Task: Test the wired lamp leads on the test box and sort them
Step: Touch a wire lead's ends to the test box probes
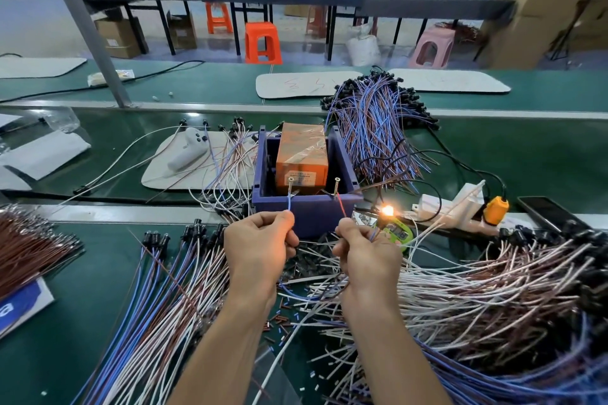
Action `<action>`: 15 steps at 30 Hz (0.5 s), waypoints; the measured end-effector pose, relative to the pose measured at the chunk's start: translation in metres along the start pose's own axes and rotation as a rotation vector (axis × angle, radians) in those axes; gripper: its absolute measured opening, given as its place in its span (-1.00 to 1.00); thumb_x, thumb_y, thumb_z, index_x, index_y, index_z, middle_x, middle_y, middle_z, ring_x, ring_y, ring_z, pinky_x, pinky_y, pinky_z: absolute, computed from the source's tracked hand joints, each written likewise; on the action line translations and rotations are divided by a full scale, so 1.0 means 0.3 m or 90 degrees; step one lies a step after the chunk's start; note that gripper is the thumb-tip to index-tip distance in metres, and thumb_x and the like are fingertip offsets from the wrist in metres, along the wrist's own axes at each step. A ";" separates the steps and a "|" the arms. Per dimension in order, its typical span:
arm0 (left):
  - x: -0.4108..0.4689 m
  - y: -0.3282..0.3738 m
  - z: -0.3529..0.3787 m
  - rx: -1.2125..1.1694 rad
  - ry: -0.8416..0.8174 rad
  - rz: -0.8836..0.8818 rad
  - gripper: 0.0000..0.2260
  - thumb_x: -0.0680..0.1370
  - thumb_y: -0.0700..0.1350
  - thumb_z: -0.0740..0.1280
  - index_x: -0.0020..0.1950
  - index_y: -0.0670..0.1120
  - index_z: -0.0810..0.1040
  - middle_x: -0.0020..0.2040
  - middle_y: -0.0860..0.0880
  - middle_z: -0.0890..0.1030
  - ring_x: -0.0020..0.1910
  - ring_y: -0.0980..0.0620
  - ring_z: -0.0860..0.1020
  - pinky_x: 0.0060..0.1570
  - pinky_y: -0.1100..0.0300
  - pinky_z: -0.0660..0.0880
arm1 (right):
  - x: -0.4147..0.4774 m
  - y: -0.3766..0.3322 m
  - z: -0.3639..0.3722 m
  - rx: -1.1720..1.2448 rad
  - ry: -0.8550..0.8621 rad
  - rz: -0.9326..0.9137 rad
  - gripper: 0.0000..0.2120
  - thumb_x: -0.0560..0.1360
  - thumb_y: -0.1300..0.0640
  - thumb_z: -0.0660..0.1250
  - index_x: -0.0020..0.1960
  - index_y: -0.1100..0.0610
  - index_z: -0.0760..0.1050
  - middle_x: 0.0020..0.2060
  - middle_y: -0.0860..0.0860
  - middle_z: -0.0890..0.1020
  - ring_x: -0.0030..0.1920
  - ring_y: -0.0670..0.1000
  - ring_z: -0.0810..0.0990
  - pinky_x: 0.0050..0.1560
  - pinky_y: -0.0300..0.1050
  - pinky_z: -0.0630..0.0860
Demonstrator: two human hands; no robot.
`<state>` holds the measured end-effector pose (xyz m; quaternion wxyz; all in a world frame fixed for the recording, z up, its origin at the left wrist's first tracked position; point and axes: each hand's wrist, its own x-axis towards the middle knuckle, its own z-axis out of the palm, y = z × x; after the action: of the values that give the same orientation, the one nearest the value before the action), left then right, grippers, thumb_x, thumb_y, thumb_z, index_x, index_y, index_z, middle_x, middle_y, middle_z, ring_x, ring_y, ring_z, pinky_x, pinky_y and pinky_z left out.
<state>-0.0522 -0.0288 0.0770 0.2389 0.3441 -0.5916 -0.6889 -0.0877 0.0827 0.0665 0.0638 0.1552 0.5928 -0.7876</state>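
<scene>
The blue test box (306,212) holds an orange block (301,158) and has two upright screw contacts, one on the left (291,179) and one on the right (337,179). My left hand (260,246) pinches a blue lead (289,202) whose tip reaches up to the left screw. My right hand (362,253) pinches a red lead (341,205) that rises toward the right screw. A small lamp (388,210) glows orange just right of my right hand. Loose wired leads (171,279) lie fanned under and around both hands.
A blue-and-brown lead bundle (371,122) is heaped behind the box, a white-and-brown pile (493,283) at right, brown wires (29,246) at left. A white power strip with a yellow plug (495,209) and a phone (546,212) lie at right. A white mat (190,161) lies at left.
</scene>
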 end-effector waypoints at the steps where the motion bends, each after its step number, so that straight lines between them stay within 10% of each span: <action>1: 0.000 0.000 0.000 -0.001 0.000 -0.004 -0.85 0.55 -0.26 0.45 -0.23 -0.20 0.68 -0.49 -0.07 0.59 -0.58 0.12 0.46 -0.53 0.34 0.42 | 0.000 0.000 0.000 -0.003 -0.005 0.001 -0.64 0.56 0.22 0.44 -0.42 0.11 0.57 -0.53 0.05 0.55 -0.51 -0.09 0.45 -0.25 -0.12 0.37; 9: -0.025 -0.012 -0.024 -0.035 0.011 -0.005 -0.81 0.57 -0.22 0.46 -0.25 -0.16 0.68 -0.48 -0.07 0.60 -0.54 0.11 0.48 -0.49 0.30 0.47 | -0.050 -0.010 -0.069 0.033 -0.030 0.007 -0.72 0.58 0.26 0.40 -0.31 0.17 0.54 -0.55 0.03 0.48 -0.52 -0.06 0.37 -0.45 -0.23 0.36; 15: -0.114 0.018 -0.028 0.038 -0.199 -0.002 -0.89 0.48 -0.12 0.55 -0.21 0.07 0.78 -0.30 0.00 0.72 -0.37 0.16 0.56 -0.29 0.31 0.52 | -0.135 -0.079 -0.132 0.007 -0.172 0.046 -0.78 0.55 0.30 0.38 -0.27 0.22 0.58 -0.58 0.06 0.37 -0.61 -0.09 0.25 -0.60 -0.31 0.20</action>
<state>-0.0243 -0.0101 0.0884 0.1324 0.2401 -0.6415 -0.7164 -0.0496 0.1239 0.0914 0.1702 0.0694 0.5687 -0.8017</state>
